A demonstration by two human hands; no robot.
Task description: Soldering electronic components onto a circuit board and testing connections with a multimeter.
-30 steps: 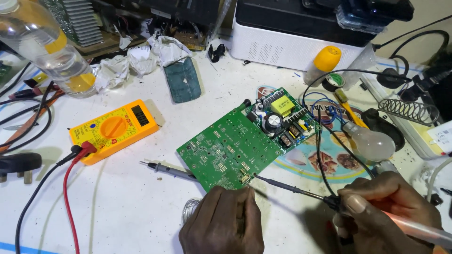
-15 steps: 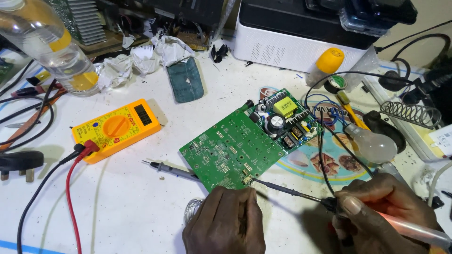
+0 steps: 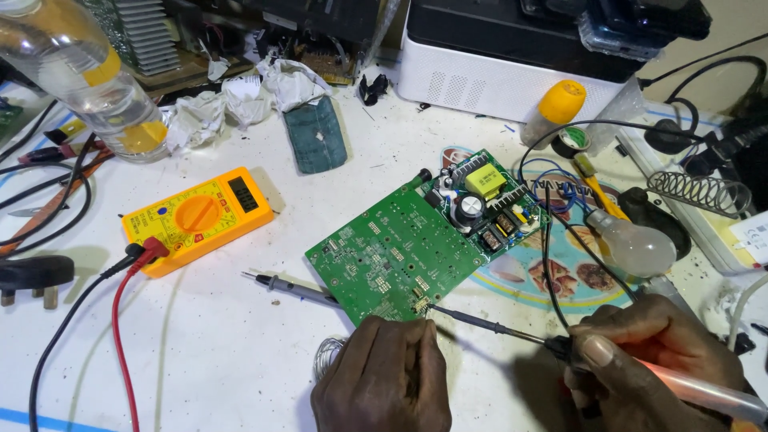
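A green circuit board lies tilted on the white table, its end with a yellow component and a capacitor pointing to the far right. My left hand rests at the board's near corner with its fingers pinched together. A thin solder wire coil loops out from under it. My right hand grips a soldering iron with a translucent handle. The iron's tip touches the board's near edge beside my left fingertips.
An orange multimeter with red and black leads lies to the left, and one probe rests by the board. A plastic bottle, crumpled tissues, a light bulb, an iron stand coil and a white printer stand around.
My left hand has crept slightly toward the board's near corner. The iron tip stays at the same edge spot, and the board has not moved.
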